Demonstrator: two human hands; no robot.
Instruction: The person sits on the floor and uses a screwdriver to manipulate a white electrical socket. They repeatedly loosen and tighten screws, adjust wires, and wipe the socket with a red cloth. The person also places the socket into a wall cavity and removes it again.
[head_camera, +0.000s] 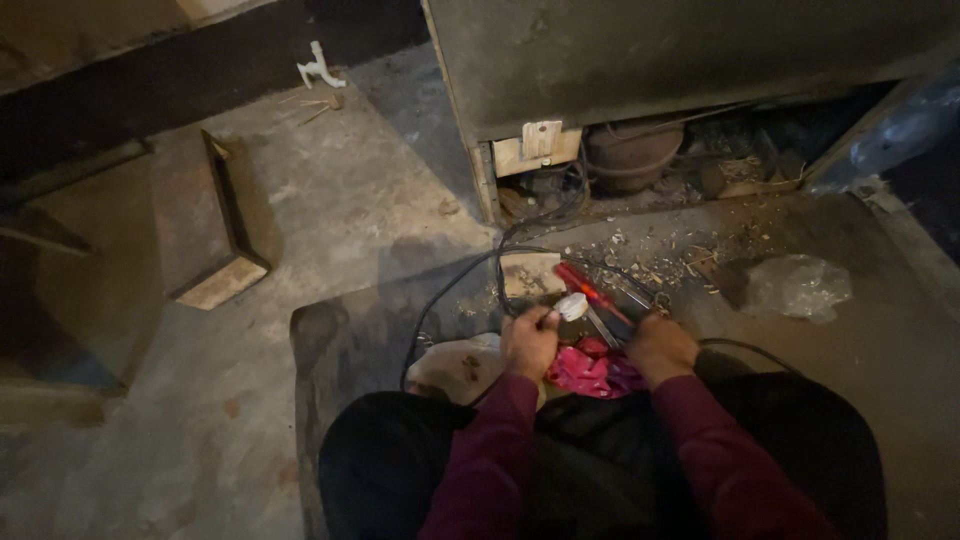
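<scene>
My left hand (529, 340) grips a small white round part (572, 306) with a thin wire running from it. My right hand (660, 348) is closed around red-handled pliers (592, 293), whose jaws reach toward the white part. Both hands sit close together above a crumpled pink cloth (590, 370) on my lap. Black cables (470, 275) loop from the hands toward the open base of a metal appliance (600, 70), where a dark round compressor (632, 155) shows.
A grey mat (880, 330) lies under me, strewn with debris. A crumpled clear plastic bag (797, 286) lies to the right. A wooden block (225, 225) stands on the concrete floor to the left. A white pipe fitting (318, 68) lies farther back.
</scene>
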